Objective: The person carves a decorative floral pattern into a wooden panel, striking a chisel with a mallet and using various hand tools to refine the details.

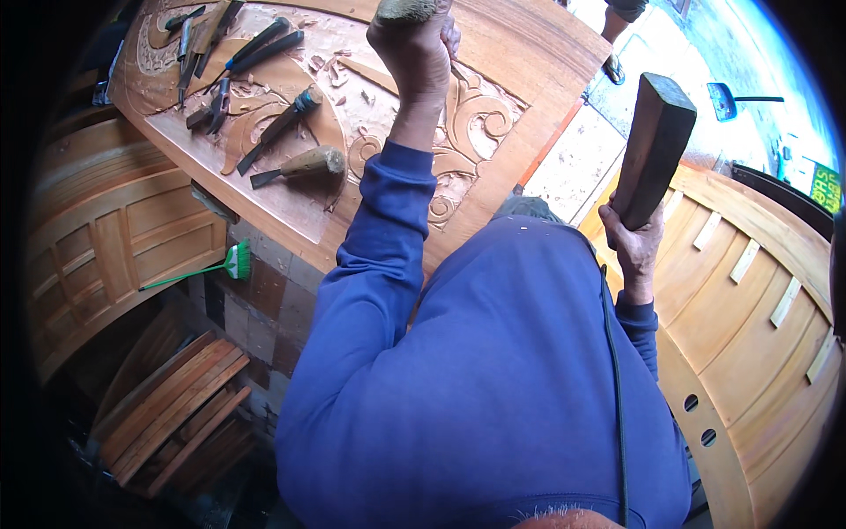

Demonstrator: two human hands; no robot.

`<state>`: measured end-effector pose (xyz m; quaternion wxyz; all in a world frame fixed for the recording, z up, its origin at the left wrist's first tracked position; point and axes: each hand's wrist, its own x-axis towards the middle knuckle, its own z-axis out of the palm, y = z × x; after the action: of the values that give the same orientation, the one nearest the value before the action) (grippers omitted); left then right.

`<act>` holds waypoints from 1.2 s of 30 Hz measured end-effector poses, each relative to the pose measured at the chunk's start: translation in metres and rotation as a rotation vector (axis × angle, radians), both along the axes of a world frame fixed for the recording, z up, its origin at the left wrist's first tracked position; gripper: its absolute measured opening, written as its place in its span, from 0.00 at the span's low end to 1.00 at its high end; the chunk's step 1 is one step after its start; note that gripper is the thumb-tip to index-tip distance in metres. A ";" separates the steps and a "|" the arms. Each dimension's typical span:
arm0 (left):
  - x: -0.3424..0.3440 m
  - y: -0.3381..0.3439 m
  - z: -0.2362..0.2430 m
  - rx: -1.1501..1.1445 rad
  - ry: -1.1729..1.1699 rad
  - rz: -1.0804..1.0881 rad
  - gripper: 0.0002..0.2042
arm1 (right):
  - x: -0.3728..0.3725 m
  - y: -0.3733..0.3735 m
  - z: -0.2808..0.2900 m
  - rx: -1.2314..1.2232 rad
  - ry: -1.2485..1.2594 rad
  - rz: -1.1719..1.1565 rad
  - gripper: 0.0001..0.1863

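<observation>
From where I'm standing, the person is gripping a dark wooden block by its lower end, the right hand closing around it with the thumb along one side; most of those fingers are hiding behind the wood. The block is standing nearly upright out to the right, beyond the edge of the carved board. It is looking dense and stiff to me, probably heavy toward its thick top, so low down, with a firm full fist, is seeming the right place to hold it.

The left hand is wrapping around a tool with a pale wooden handle over the far part of the board; its working end I cannot make out. That handle is looking light, dry and easy to grip, best held around its middle, away from the battered end.

The board itself is lying flat in front of the body, rigid and likely heavy, its thin raised scrolls probably chipping easily. Loose chisels are resting on it among shavings.
</observation>
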<state>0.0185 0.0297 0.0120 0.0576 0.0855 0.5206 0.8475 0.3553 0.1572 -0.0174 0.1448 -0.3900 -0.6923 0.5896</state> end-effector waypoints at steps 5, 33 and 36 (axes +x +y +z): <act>-0.001 -0.002 -0.004 -0.015 -0.010 -0.014 0.19 | 0.001 0.000 -0.002 -0.059 0.017 -0.019 0.27; 0.007 -0.008 -0.005 0.017 0.074 -0.144 0.16 | -0.159 0.077 0.162 0.995 0.848 0.148 0.16; 0.006 -0.012 -0.008 -0.059 0.083 -0.168 0.13 | -0.189 0.064 0.144 1.626 0.620 0.179 0.22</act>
<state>0.0248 0.0178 0.0038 0.1095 0.1623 0.5384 0.8197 0.1666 0.2212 0.1266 0.5129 0.0679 -0.8558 0.0016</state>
